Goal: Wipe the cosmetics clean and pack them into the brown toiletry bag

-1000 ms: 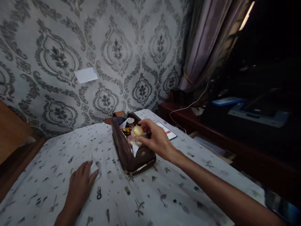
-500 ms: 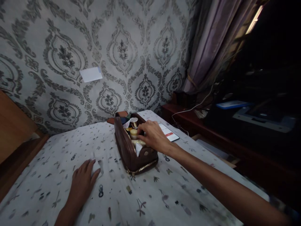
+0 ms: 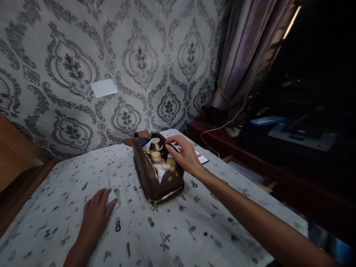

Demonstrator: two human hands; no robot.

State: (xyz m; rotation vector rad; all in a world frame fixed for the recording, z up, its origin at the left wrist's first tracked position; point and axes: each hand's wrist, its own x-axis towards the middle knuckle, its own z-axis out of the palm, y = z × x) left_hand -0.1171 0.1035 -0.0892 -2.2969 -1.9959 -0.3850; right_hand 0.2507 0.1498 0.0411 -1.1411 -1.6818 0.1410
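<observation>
Head view: right hand at open brown bag.

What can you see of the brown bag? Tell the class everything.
The brown bag looks like leather, with a gold-coloured zip and a round stud at its near end. It stands upright on the patterned cloth, top unzipped, small items showing inside, among them a pale-lidded jar. The right hand is at its right rim; whether they touch is unclear.
</observation>
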